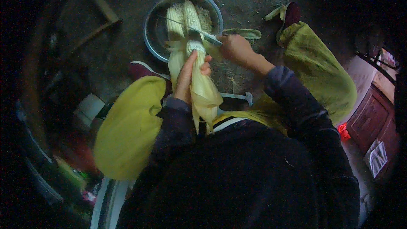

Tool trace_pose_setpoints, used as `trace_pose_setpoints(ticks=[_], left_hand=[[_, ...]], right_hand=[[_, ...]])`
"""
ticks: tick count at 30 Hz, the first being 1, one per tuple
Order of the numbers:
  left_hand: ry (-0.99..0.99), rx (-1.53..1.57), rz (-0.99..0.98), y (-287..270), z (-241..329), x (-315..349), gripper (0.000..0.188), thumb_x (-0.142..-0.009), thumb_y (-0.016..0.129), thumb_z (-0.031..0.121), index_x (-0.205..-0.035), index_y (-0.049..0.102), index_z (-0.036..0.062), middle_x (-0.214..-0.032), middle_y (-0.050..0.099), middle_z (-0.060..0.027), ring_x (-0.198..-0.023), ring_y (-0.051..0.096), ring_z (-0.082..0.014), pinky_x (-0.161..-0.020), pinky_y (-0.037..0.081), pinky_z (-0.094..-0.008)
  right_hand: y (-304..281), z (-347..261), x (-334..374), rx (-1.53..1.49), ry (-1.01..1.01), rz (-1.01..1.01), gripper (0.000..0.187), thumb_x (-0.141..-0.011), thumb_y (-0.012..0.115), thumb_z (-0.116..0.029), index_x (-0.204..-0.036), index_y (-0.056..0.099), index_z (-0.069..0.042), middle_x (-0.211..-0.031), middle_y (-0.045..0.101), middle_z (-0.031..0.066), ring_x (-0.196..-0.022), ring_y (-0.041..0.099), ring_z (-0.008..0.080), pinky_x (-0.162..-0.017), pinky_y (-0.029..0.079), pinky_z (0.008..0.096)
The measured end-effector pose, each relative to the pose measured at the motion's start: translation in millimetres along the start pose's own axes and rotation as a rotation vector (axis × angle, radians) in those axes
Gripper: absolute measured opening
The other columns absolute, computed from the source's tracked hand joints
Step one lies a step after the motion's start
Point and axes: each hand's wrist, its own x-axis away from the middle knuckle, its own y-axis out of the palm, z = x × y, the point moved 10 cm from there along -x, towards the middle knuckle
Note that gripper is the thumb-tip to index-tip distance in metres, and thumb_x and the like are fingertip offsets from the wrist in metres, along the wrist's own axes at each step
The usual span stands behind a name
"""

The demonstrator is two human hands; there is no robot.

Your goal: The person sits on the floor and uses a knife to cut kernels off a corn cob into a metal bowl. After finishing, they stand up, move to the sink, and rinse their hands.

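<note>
My left hand (pixel 185 78) is wrapped round the lower end of a pale ear of corn (pixel 192 15), whose peeled-back husk (pixel 203 89) hangs down toward my lap. The cob's tip reaches over a round metal bowl (pixel 148 44). In my closed right hand (pixel 238 51) is a knife (pixel 212 39), its blade lying across the ear just above my left thumb. Pale loose corn bits (pixel 206 20) lie inside the bowl. A second long pale piece (pixel 174 21), an ear or a husk, runs beside the held ear; I cannot tell which.
A long pale green strip (pixel 248 33) lies on the dark floor right of the bowl. My feet in dark red shoes (pixel 292 13) flank the bowl. A wooden frame (pixel 101 4) stands at the far left, and a dark red cabinet (pixel 371 110) at the right.
</note>
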Motion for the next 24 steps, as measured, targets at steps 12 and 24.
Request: trace_pose_setpoints(ticks=[12,24], left_hand=[[0.494,-0.505,0.247,-74,39,-5,0.019,-0.082,0.054,0.018,-0.100,0.054,0.0105,-0.091,0.057,-0.0042,-0.081,0.053,-0.0166,-0.072,0.046,-0.0311],[0.403,-0.271,0.253,-60,34,-3,0.032,-0.087,0.046,0.020,-0.117,0.045,0.0095,-0.114,0.048,-0.0097,-0.103,0.045,-0.0226,-0.090,0.037,-0.0336]], right_hand=[[-55,-29,112,0.303,-0.150,-0.052,0.046,-0.071,0.053,-0.014,-0.117,0.046,-0.013,-0.064,0.056,0.0126,-0.052,0.055,0.0297,-0.044,0.040,0.0398],[-56,-12,131,0.332,-0.098,-0.017,0.055,-0.068,0.056,-0.012,-0.121,0.040,-0.014,-0.066,0.057,0.0124,-0.057,0.056,0.0292,-0.047,0.042,0.0400]])
